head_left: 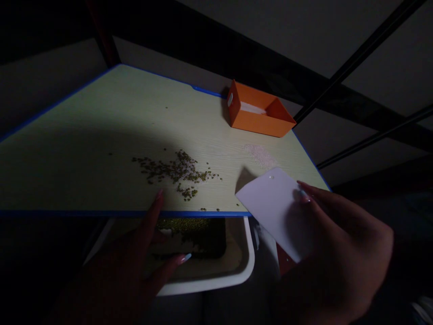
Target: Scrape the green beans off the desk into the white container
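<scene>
My right hand (341,246) pinches a white card (274,207) between thumb and fingers, tilted over the table's front edge. A grain or two sits on its far corner. My left hand (137,255) is open, thumb and forefinger apart, just in front of the scattered green beans (179,168), which look like mung beans. Some pale grains lie among them. Under the table edge, below my left hand, a white basin (251,257) holds many more green beans (189,224). A small patch of pale grains (260,154) lies beyond the card. Shadow hides much of my left hand.
An orange open-topped box (257,124) with something white inside stands at the table's back right. The light wood table (118,97) has a blue edge. A few single beans lie apart from the pile. A cabinet-like panelled surface (368,95) rises behind.
</scene>
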{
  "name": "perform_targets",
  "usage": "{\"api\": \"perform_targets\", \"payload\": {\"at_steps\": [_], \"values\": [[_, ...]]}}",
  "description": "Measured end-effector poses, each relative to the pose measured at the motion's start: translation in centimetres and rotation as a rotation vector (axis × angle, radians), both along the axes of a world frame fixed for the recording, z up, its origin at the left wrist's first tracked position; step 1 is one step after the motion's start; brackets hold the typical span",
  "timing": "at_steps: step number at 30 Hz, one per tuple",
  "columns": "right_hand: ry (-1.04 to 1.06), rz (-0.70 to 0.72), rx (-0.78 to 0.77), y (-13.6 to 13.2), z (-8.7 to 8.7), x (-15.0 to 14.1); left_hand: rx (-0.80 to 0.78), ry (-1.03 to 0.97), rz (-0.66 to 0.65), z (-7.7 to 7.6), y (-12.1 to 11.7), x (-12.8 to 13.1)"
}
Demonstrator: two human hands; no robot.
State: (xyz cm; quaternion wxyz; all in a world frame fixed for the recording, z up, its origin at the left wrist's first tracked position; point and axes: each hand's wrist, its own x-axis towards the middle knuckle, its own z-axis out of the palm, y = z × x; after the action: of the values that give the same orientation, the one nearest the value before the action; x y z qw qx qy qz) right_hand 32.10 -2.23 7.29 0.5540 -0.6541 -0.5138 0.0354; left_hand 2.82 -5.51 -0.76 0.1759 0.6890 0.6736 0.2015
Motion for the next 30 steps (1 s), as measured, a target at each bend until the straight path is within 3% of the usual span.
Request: {"api": "perform_targets", "payload": {"at_steps": [4,8,20,24,30], "values": [[0.013,0.090,-0.020,0.1,-0.3,0.1,0.086,0.036,-0.053,0.3,0.1,0.1],[-0.024,0.201,-0.020,0.2,-0.2,-0.1,0.054,0.044,-0.060,0.6,0.2,0.2],[-0.022,0.246,-0.008,0.4,-0.2,-0.3,0.019,0.026,-0.035,1.5,-0.1,0.7],[0.030,0.262,0.005,1.3,-0.6,-0.4,0.093,0.060,-0.059,1.3,0.0,0.6],[0.103,0.445,-0.023,3.4,-1.2,-0.4,0.072,0.081,-0.073,1.8,0.0,0.7]]}}
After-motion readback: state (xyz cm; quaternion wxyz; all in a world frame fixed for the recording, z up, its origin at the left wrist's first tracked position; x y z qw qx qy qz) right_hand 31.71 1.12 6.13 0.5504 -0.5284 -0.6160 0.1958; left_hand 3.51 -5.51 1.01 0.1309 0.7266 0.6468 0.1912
